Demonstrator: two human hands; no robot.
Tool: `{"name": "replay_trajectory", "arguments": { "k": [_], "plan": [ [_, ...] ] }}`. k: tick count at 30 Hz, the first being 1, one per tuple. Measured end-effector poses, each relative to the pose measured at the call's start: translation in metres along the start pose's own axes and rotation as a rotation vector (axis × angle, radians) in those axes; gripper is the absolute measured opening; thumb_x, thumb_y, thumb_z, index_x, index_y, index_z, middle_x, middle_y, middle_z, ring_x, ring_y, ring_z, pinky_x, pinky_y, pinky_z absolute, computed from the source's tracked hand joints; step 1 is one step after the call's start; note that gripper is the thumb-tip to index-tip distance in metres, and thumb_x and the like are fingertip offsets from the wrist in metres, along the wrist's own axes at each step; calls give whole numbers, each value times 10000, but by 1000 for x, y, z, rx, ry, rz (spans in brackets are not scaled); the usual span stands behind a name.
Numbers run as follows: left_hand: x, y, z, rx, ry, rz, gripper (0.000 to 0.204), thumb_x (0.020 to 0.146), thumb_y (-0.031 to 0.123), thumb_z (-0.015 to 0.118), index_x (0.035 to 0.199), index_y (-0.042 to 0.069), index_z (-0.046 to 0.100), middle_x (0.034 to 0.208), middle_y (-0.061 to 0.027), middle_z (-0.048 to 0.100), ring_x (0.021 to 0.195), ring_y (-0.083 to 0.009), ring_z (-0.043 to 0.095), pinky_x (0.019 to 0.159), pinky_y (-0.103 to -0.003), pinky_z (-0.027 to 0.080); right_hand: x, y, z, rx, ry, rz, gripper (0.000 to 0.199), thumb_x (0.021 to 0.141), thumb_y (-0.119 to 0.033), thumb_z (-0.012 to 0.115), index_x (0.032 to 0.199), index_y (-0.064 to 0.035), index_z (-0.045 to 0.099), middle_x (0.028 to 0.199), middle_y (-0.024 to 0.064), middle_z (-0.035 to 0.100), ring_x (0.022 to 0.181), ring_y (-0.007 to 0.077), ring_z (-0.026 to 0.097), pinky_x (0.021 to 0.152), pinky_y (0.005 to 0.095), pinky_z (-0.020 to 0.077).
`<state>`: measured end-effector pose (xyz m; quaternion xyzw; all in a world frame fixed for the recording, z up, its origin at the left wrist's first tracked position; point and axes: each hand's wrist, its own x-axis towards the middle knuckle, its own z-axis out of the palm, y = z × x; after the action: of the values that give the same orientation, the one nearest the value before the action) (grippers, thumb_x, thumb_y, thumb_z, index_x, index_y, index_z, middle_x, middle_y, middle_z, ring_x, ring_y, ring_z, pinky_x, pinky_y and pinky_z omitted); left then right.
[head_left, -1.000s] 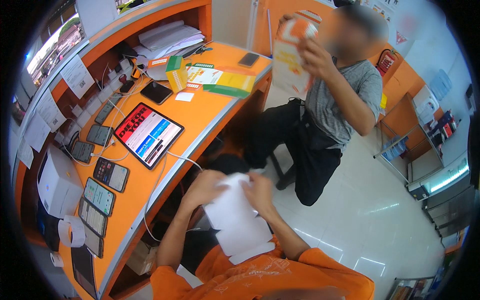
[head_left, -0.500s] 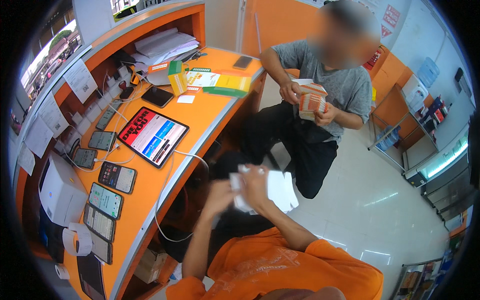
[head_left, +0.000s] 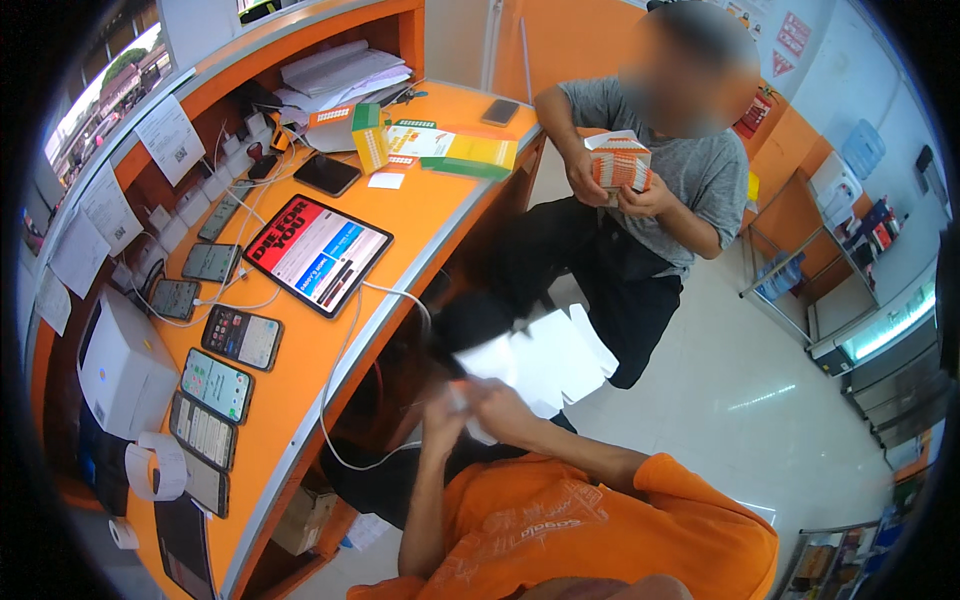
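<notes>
Phones [head_left: 243,337] lie left of the tablet [head_left: 318,255]. Right of it, the left hand [head_left: 440,422] is curled, but blur hides what it has. The right hand [head_left: 502,410] touches a notched white cardboard sheet [head_left: 548,358] right of the tablet; blur hides its grip too. Farther right, a co-worker [head_left: 705,175] holds an orange-and-white box [head_left: 618,163].

The person near me wears an orange shirt [head_left: 655,530] with short sleeves [head_left: 690,490], pale line print [head_left: 550,535] across its front, and black trousers [head_left: 372,485]; both hands [head_left: 502,408] are bare.
</notes>
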<state>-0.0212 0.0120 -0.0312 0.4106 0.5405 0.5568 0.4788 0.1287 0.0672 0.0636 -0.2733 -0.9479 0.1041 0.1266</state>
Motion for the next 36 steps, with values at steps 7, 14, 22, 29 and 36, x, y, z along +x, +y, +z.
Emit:
{"name": "replay_trajectory", "arguments": {
  "k": [7, 14, 22, 29, 36],
  "plan": [
    [5, 24, -25, 198, -153, -70, 481, 871, -27, 663, 1346, -23, 590, 1053, -88, 728, 914, -141, 691, 820, -285, 549, 26, 14, -10, 96, 255, -10, 154, 796, -95, 633, 926, -32, 686, 826, 125, 665, 829, 328, 640, 790, 471, 469],
    [8, 62, -42, -17, -137, -246, 400, 880, 15, 639, 1277, -33, 620, 1069, -86, 714, 937, -144, 665, 840, -286, 521, 23, 115, -84, 325, 38, 232, 497, 819, -138, 771, 1287, -38, 637, 1345, 206, 603, 1253, 362, 574, 1065, 431, 457],
    [17, 53, -46, -87, -117, -213, 481, 853, 2, 617, 1332, -35, 586, 1104, -105, 700, 972, -161, 663, 866, -281, 514, 10, 135, -54, 417, -271, 288, 503, 748, -130, 806, 1195, 43, 653, 1095, 213, 694, 1016, 360, 668, 885, 439, 532],
    [39, 82, -36, 26, -99, -215, 309, 877, -23, 611, 1183, -65, 630, 980, -82, 706, 854, -123, 656, 775, -257, 513, 18, 141, -63, 470, -505, 262, 398, 810, -202, 763, 1102, 52, 670, 940, 210, 702, 862, 361, 674, 801, 448, 533],
    [53, 99, -20, -130, 21, -143, 431, 1012, 281, 578, 1313, -27, 558, 1113, -153, 671, 1028, -192, 638, 905, -317, 496, -11, 165, -79, 653, -257, 389, 441, 768, -196, 804, 1123, 47, 704, 887, 131, 720, 800, 267, 687, 736, 377, 537]
  ]
}}
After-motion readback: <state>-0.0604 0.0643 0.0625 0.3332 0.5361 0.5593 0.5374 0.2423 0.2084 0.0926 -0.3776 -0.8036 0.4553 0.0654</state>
